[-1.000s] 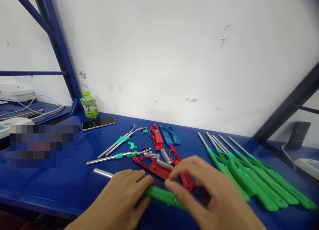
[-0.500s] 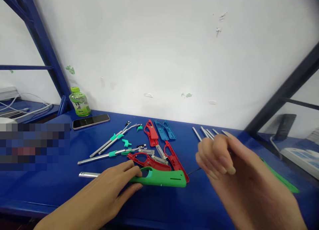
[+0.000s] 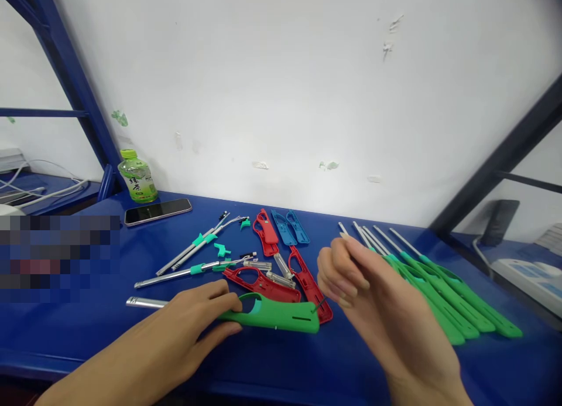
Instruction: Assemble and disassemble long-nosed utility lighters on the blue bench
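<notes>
My left hand (image 3: 204,315) grips a green gas lighter (image 3: 285,316) by its trigger end, low over the blue table. The lighter's metal tube (image 3: 147,303) points left, and its handle end faces right. My right hand (image 3: 351,271) is closed round a screwdriver, whose handle is mostly hidden in the fist. Its thin dark shaft (image 3: 321,304) reaches down to the small hole near the lighter's right end; whether the tip sits inside is too small to tell. Just behind the lighter lie a red lighter half-shell (image 3: 263,287) and another red half-shell (image 3: 309,280).
Several green lighters (image 3: 456,294) lie fanned out at right. Metal tubes with teal parts (image 3: 193,270), clear fuel tanks (image 3: 283,266) and blue half-shells (image 3: 290,227) are spread behind. A phone (image 3: 158,211) and a green-capped bottle (image 3: 138,177) stand at back left.
My right hand has moved left, bringing the screwdriver's tip to the lighter's end and uncovering the green lighters at right. The left hand and its lighter have shifted slightly left in view.
</notes>
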